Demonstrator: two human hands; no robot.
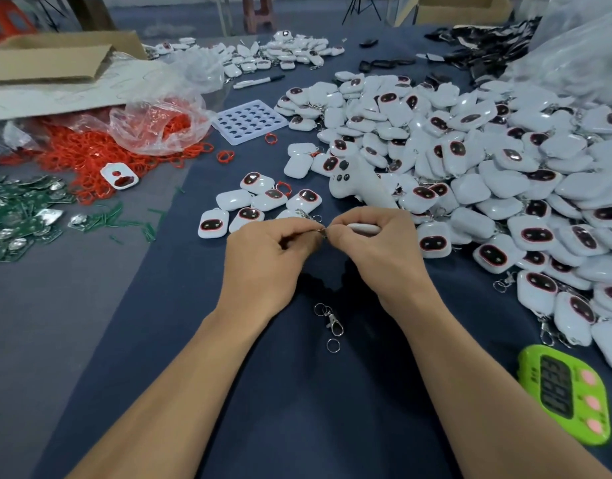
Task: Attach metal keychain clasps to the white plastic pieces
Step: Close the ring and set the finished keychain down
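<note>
Currently both hands are over the worktop (290, 416) with fingertips meeting: left hand (268, 259) pinches the clasp (321, 231) by its ring, and right hand (375, 248) curls round a white piece (365, 229), only an edge of it showing past the fingers. Whether the ring is through the piece's loop yet, I cannot tell; the join is tiny and mostly covered. Main risk as I see it is the split ring slipping out of the pinch while it is pried open, because there is very little metal to hold and the fingertips crowd each other. If it drops, it likely lands by the spare clasp (333, 322) and loose ring (333, 345) lying on the cloth just below the hands, where parts could tangle or get mixed up. Second risk: the ring gets only half wound onto the loop, so the clasp looks attached but works free later in the pile (487, 174). Third: the prying force goes into the plastic loop and cracks it, or the ring end scratches the glossy shell. The pile on the right also seems to hold pieces with clasps next to ones without — a finished piece tossed to the wrong spot gets redone or missed. Timer (563, 392) sits near the right forearm — a wide sweep could knock it.
</note>
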